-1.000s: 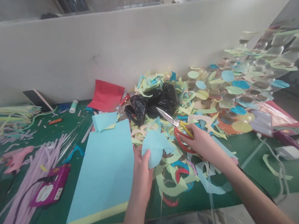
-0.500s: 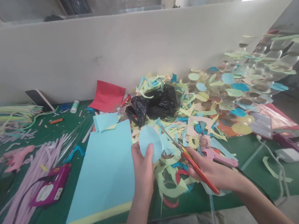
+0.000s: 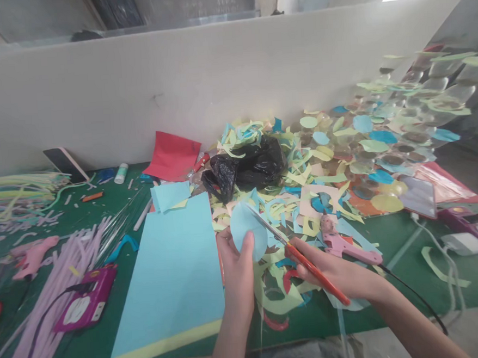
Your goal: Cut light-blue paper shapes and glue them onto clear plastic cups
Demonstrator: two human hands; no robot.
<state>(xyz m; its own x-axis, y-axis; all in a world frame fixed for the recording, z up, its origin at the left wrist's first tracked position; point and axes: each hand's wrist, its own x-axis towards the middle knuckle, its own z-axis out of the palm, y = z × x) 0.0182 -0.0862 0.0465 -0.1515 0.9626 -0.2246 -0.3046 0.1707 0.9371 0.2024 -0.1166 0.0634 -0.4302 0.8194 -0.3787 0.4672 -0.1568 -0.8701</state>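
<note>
My left hand (image 3: pixel 237 267) pinches a light blue paper circle (image 3: pixel 247 231) upright, thumb on its front. My right hand (image 3: pixel 336 274) grips red-handled scissors (image 3: pixel 296 251), whose blades reach up-left to the circle's right edge. Both hands hover over a heap of yellow, blue and red paper scraps (image 3: pixel 282 208) on the green table (image 3: pixel 402 293). A large light blue sheet (image 3: pixel 172 271) over a yellow sheet lies just left of my left hand.
A pink glue gun (image 3: pixel 348 247) lies right of the scissors, a black plastic bag (image 3: pixel 244 167) behind them. Red paper (image 3: pixel 172 155), a phone (image 3: pixel 66 164) and a glue stick (image 3: pixel 120 173) stand by the white board. Pipe cleaners (image 3: pixel 54 284) and a magenta device (image 3: pixel 86 304) fill the left.
My right hand lifted the scissors off the scrap heap and brought them down-left to the blue piece. The blue piece now shows as a trimmed circle, held slightly further right.
</note>
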